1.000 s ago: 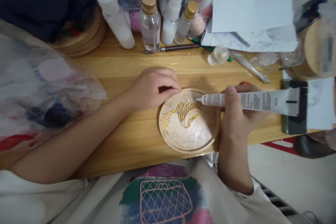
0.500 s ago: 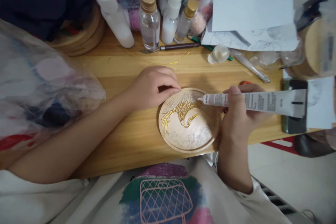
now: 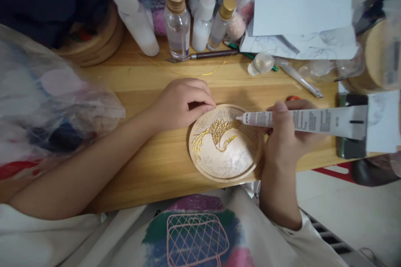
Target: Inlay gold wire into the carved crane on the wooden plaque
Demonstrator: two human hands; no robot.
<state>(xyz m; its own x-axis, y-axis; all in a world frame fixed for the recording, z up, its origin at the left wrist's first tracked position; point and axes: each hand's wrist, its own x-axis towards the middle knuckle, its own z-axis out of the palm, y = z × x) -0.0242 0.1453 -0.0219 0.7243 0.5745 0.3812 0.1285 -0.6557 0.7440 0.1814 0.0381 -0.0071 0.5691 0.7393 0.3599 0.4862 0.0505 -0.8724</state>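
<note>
A round wooden plaque (image 3: 233, 156) lies near the table's front edge, with a gold crane-like bird raised on its face and fine drawn lines around it. My left hand (image 3: 184, 104) rests at its upper left rim, thumb and fingertips pinched together on the edge. In my right hand (image 3: 283, 129) is a white printed tube (image 3: 316, 121), held between thumb and fingers and lying nearly level. The tube's narrow nozzle points left and is over the upper right part of the plaque, by the bird's drawn lines. Whether the tip touches the surface cannot be made out.
Bottles (image 3: 177, 25) stand along the back, with a dark pen-like tool (image 3: 214, 54) and gold wire (image 3: 208, 74) before them. A small clear cup (image 3: 263, 63) and papers (image 3: 300, 8) lie back right. Plastic bags (image 3: 62, 96) cover the left; a dark phone-like object (image 3: 352, 148) is right.
</note>
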